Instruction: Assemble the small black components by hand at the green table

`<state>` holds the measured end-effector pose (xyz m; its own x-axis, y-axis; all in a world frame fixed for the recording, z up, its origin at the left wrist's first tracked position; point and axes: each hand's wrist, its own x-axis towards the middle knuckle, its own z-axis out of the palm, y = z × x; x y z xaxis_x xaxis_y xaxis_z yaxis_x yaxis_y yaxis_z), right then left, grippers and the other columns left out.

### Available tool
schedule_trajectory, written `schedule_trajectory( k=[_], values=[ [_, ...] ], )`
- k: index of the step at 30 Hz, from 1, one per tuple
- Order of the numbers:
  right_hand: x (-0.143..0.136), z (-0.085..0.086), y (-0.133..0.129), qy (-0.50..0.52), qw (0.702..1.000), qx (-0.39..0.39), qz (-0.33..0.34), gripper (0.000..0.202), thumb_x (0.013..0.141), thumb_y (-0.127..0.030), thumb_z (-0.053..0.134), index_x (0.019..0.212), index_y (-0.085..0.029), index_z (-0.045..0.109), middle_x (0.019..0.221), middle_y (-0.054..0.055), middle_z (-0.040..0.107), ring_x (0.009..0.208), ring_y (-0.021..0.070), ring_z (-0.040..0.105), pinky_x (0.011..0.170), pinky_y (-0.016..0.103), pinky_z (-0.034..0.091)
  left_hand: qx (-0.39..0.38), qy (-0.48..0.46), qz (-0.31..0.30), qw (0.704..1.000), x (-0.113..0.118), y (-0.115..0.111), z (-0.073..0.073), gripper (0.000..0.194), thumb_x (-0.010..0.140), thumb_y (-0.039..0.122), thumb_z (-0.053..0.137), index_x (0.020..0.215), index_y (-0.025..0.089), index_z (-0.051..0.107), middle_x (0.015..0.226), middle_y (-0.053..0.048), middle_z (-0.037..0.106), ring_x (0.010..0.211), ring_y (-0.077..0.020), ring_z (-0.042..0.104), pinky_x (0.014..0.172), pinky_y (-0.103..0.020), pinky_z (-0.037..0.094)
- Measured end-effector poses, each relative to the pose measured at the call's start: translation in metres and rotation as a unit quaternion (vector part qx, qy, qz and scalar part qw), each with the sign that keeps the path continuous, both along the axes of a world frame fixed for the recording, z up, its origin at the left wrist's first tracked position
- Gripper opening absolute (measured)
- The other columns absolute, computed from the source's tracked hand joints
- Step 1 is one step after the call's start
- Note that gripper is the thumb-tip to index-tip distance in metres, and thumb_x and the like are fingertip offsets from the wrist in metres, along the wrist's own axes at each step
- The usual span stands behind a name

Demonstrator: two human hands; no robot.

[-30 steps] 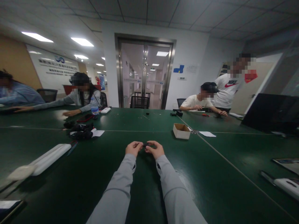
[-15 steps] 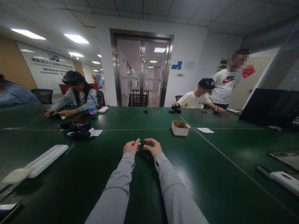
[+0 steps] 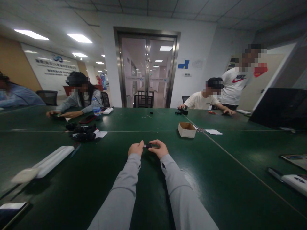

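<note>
Between my two hands, just above the dark green table (image 3: 153,179), is a small dark stick-like object with a pale metallic part (image 3: 147,146); its exact kind is too small to make out. My left hand (image 3: 135,149) pinches its left, paler end between thumb and fingers. On the other side my right hand (image 3: 159,149) grips the dark right end with thumb and fingertips. Both forearms in light grey sleeves stretch forward over the table. A small open cardboard box (image 3: 186,133) stands ahead and to the right of my right hand.
To the left lie a long white device (image 3: 54,163), black gear (image 3: 83,134) and a phone (image 3: 13,209). A water bottle (image 3: 97,107) stands farther back. Co-workers sit across the table; another person (image 3: 232,84) stands at right. A black monitor (image 3: 280,108) is at far right.
The whole view has shifted slightly. My hands keep hold of the small object, and a little more of its length shows between them.
</note>
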<state>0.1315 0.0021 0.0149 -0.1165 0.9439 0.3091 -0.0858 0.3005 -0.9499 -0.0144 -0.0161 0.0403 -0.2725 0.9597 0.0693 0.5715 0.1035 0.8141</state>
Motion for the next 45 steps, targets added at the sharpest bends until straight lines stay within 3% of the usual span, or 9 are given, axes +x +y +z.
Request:
schedule_trajectory(
  k=[9, 16, 22, 28, 33, 36, 39, 42, 45],
  values=[
    [-0.004, -0.005, 0.002, 0.057, 0.997, -0.043, 0.006, 0.048, 0.039, -0.026, 0.081, 0.081, -0.014, 0.061, 0.077, 0.003, 0.060, 0.059, 0.0168, 0.061, 0.057, 0.030, 0.053, 0.020, -0.013, 0.021, 0.999, 0.003, 0.002, -0.005, 0.050, 0.073, 0.056, 0.036, 0.040, 0.021, 0.050, 0.043, -0.003, 0.053, 0.045, -0.0159, 0.047, 0.050, -0.026, 0.030],
    [-0.004, -0.009, 0.006, 0.112, 0.990, -0.088, 0.023, 0.051, 0.042, -0.035, 0.082, 0.082, -0.012, 0.061, 0.069, 0.003, 0.060, 0.053, 0.0171, 0.061, 0.047, 0.025, 0.052, 0.053, -0.067, -0.014, 0.996, 0.004, 0.006, -0.014, 0.048, 0.070, 0.061, 0.040, 0.052, 0.020, 0.057, 0.048, -0.001, 0.056, 0.048, -0.0140, 0.050, 0.050, -0.023, 0.034],
    [-0.002, -0.010, 0.009, 0.127, 0.986, -0.104, -0.011, 0.044, 0.048, -0.039, 0.079, 0.076, -0.011, 0.060, 0.063, 0.005, 0.062, 0.047, 0.0145, 0.059, 0.040, 0.021, 0.049, 0.106, -0.187, -0.121, 0.969, 0.003, 0.014, -0.025, 0.036, 0.064, 0.051, 0.056, 0.069, 0.016, 0.059, 0.060, -0.003, 0.061, 0.057, -0.0140, 0.055, 0.055, -0.023, 0.042],
    [-0.001, -0.013, 0.014, 0.134, 0.985, -0.103, -0.024, 0.041, 0.053, -0.039, 0.077, 0.076, -0.011, 0.058, 0.055, 0.004, 0.060, 0.043, 0.0128, 0.056, 0.035, 0.017, 0.044, 0.127, -0.279, -0.195, 0.932, 0.002, 0.014, -0.023, 0.040, 0.055, 0.036, 0.068, 0.087, 0.015, 0.059, 0.090, -0.009, 0.062, 0.076, -0.0164, 0.058, 0.059, -0.024, 0.046],
    [-0.002, -0.014, 0.017, 0.138, 0.984, -0.110, -0.027, 0.045, 0.049, -0.040, 0.078, 0.076, -0.010, 0.059, 0.055, 0.005, 0.060, 0.041, 0.0128, 0.055, 0.033, 0.017, 0.043, 0.072, -0.352, -0.155, 0.920, 0.003, 0.015, -0.022, 0.044, 0.060, 0.043, 0.065, 0.094, 0.016, 0.057, 0.095, -0.010, 0.061, 0.073, -0.0153, 0.060, 0.053, -0.021, 0.044],
    [-0.002, -0.014, 0.018, 0.134, 0.985, -0.107, -0.034, 0.046, 0.048, -0.040, 0.078, 0.075, -0.009, 0.059, 0.055, 0.005, 0.061, 0.040, 0.0125, 0.055, 0.033, 0.017, 0.043, 0.066, -0.352, -0.119, 0.926, 0.004, 0.016, -0.023, 0.040, 0.061, 0.046, 0.063, 0.083, 0.012, 0.057, 0.078, -0.008, 0.062, 0.061, -0.0130, 0.058, 0.047, -0.019, 0.041],
    [-0.001, -0.015, 0.017, 0.131, 0.986, -0.104, -0.026, 0.046, 0.049, -0.041, 0.078, 0.076, -0.009, 0.059, 0.053, 0.005, 0.060, 0.040, 0.0122, 0.055, 0.033, 0.017, 0.043, 0.105, -0.315, -0.146, 0.932, 0.002, 0.015, -0.024, 0.036, 0.058, 0.043, 0.067, 0.075, 0.012, 0.058, 0.070, -0.007, 0.061, 0.063, -0.0134, 0.058, 0.047, -0.018, 0.041],
    [0.000, -0.014, 0.016, 0.137, 0.985, -0.100, -0.012, 0.045, 0.051, -0.041, 0.077, 0.077, -0.009, 0.059, 0.053, 0.005, 0.060, 0.041, 0.0118, 0.055, 0.035, 0.016, 0.044, 0.128, -0.329, -0.171, 0.920, 0.001, 0.015, -0.023, 0.044, 0.053, 0.037, 0.073, 0.088, 0.016, 0.059, 0.090, -0.008, 0.062, 0.072, -0.0139, 0.059, 0.054, -0.019, 0.045],
    [0.000, -0.013, 0.015, 0.137, 0.985, -0.106, -0.018, 0.046, 0.049, -0.041, 0.078, 0.076, -0.009, 0.059, 0.052, 0.005, 0.060, 0.040, 0.0117, 0.054, 0.034, 0.016, 0.043, 0.039, -0.325, -0.134, 0.935, 0.002, 0.016, -0.022, 0.045, 0.061, 0.047, 0.065, 0.088, 0.012, 0.058, 0.085, -0.011, 0.062, 0.058, -0.0123, 0.058, 0.046, -0.020, 0.044]
  ],
)
